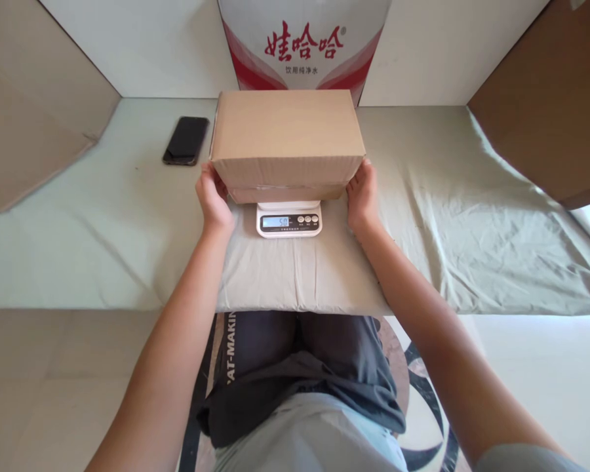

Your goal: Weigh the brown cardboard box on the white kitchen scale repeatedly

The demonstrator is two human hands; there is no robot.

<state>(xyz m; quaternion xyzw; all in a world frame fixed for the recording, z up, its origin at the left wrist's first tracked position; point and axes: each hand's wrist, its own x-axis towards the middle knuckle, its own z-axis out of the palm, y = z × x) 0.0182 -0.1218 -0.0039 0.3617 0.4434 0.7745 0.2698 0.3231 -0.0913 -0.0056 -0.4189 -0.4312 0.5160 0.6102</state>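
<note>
- Cardboard is what we have in hand: a closed brown cardboard box (288, 141) sitting on a small white kitchen scale (288, 219), whose display is lit, though we can't read the figure for sure.
- We judge the main risk to be tipping: the box is far wider than the scale and overhangs it on every side, so an uneven push from either side could rock it off the platform.
- The scale itself stands on a soft, cloth-covered cushion (299, 278), so it may not sit level; that could skew the reading or let the scale tilt under the load.
- Any pressure we put on the box would likely falsify the weight shown.
- Our left hand (213, 200) presses flat against the box's left lower edge, fingers up along the side; the grip is a loose side hold, not a clasp.
- Our right hand (362, 195) mirrors it on the right edge, palm inward, touching the box.
- Both forearms reach straight forward from the lap, roughly parallel.
- Further out, a black phone (186, 140) lies on the pale green sheet (472, 216) left of the box, well apart, and a red-and-white water carton (305, 42) stands behind.
</note>
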